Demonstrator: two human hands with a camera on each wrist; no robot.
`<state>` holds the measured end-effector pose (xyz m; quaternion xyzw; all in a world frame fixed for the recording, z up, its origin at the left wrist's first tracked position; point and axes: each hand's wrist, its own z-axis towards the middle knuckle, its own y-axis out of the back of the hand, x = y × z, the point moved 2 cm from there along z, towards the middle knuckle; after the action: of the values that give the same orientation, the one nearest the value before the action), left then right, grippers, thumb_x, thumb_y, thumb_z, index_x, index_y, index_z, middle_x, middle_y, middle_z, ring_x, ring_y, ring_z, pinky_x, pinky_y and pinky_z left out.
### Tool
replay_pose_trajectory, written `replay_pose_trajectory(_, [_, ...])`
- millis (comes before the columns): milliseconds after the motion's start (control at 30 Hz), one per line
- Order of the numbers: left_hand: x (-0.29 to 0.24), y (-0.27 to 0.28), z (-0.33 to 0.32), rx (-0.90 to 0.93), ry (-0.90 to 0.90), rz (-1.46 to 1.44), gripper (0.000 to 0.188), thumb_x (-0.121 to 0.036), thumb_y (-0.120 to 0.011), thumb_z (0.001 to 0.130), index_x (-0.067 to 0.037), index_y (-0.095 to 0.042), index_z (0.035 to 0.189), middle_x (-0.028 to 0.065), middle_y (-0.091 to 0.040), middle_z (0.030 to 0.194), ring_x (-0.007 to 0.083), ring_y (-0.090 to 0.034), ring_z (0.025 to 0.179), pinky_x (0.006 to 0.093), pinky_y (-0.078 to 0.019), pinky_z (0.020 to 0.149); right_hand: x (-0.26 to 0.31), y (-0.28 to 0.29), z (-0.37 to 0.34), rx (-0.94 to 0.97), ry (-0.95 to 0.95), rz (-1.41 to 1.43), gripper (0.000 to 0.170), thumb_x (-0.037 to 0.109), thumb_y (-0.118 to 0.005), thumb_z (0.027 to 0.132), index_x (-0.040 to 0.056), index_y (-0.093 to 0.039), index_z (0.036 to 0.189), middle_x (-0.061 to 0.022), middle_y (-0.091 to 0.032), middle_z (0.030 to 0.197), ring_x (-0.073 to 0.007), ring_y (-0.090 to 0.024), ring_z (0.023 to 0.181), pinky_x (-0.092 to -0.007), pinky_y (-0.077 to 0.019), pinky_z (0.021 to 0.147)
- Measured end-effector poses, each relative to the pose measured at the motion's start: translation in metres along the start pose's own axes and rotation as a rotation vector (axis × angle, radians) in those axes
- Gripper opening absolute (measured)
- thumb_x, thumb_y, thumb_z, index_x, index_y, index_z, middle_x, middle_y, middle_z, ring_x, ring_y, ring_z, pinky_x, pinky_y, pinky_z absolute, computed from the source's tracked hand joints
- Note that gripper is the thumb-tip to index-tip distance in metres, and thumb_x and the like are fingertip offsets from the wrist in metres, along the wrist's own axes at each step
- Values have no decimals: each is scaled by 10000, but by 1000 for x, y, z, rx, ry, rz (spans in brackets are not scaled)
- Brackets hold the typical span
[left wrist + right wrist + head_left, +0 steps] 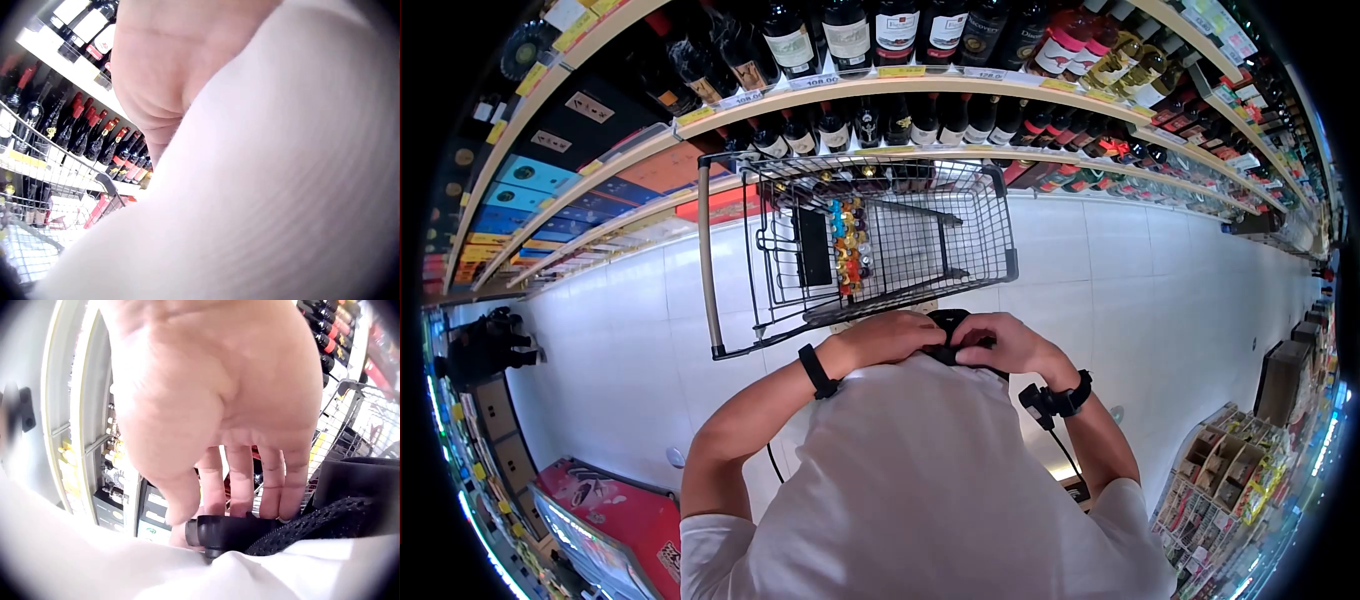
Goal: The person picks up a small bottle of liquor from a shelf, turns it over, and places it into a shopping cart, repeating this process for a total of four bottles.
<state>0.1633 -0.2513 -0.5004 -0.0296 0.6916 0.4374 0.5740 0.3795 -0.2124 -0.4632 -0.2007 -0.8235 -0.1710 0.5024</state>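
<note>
In front of the belly, both hands meet at a black device [949,318] against the white shirt [920,470]. My right hand [1012,345] has its thumb and fingers around a short black cylindrical part [231,532], with the thumb by its left end. A black braided cord [300,524] runs along this part to the right. From the other side, my left hand [888,338] lies against the shirt, its fingertips at the device and partly hidden. In the left wrist view, its palm [181,56] shows beside the shirt, which covers the fingers.
A wire shopping cart [710,255] stands just ahead, with a row of colourful wrapped items [850,245] inside. Beyond it, shelves [840,92] hold many wine bottles [897,35]. A red display [625,520] is behind left, stacked boxes [1220,470] behind right.
</note>
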Motion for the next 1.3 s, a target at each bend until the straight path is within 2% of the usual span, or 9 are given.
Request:
replay_pose_trajectory(167, [4, 0, 2, 11, -38, -47, 212, 9, -594, 777, -35, -534, 975, 120, -568, 873, 339, -554, 866, 417, -458, 768, -24, 7, 21, -4, 8, 293, 128, 89, -569, 955, 15, -638, 1032, -51, -673, 925, -114, -627, 843, -264, -514, 775])
replay_pose_trajectory(300, [3, 5, 7, 72, 13, -75, 238, 4, -594, 778, -50, -532, 1002, 120, -576, 886, 338, -560, 874, 407, -458, 777, -31, 13, 44, -158, 44, -180, 216, 126, -603, 925, 12, -656, 1100, -106, -691, 964, -207, -654, 863, -319, -515, 767])
replay_pose_trajectory(667, [3, 11, 5, 38, -44, 42, 236, -4, -604, 777, -56, -576, 1005, 78, -613, 963, 296, -584, 989, 375, -487, 846, -32, 15, 78, 238, -85, -498, 255, 142, -639, 853, 49, -705, 1081, -134, -718, 917, -232, -668, 816, -332, -508, 747])
replay_pose_trajectory(833, [-3, 21, 0, -119, -130, 91, 206, -32, -663, 790, -44, -599, 985, 87, -572, 1199, 298, -568, 1070, 372, -478, 905, -49, 19, 91, 10, 68, -484, 221, 115, -663, 842, 4, -704, 1029, -136, -712, 879, -213, -682, 746, -325, -541, 678])
replay_pose_trajectory(967, [-3, 28, -11, -290, -74, 39, 296, 4, -685, 775, -30, -615, 1060, 100, -567, 1262, 294, -568, 1082, 372, -465, 933, -29, 32, 90, -197, -50, -4, 217, 96, -586, 940, -7, -662, 1115, -52, -654, 854, -90, -647, 631, -219, -529, 570])
replay_pose_trajectory(1067, [-5, 40, -26, -508, 197, -206, 363, 5, -684, 806, 2, -602, 1159, 132, -608, 1207, 274, -612, 1008, 354, -485, 891, -21, 46, 93, -272, -36, 141, 238, 98, -587, 938, -2, -648, 1145, -41, -645, 842, -96, -645, 614, -225, -529, 572])
replay_pose_trajectory(1133, [16, 41, -44, -606, 324, -255, 401, 22, -640, 877, 16, -542, 1266, 73, -676, 1020, 117, -639, 858, 253, -502, 747, -14, 52, 97, -253, -50, 238, 265, 66, -547, 946, -7, -620, 1190, -37, -636, 882, -108, -646, 643, -225, -532, 597])
replay_pose_trajectory(1200, [49, 38, -60, -655, 334, -807, 369, 32, -614, 904, 17, -539, 1265, 57, -662, 1120, 112, -616, 1016, 261, -484, 885, -13, 54, 104, -220, -67, 383, 279, 51, -531, 947, -12, -607, 1208, -42, -635, 909, -115, -645, 659, -227, -535, 619])
replay_pose_trajectory(1300, [58, 58, -70, -823, 301, -833, 314, 21, -585, 930, 3, -561, 1242, 3, -655, 1087, 45, -590, 948, 217, -475, 834, 1, 46, 111, -132, -32, 542, 269, 108, -543, 974, -20, -603, 1204, -54, -627, 949, -126, -641, 722, -245, -541, 674])
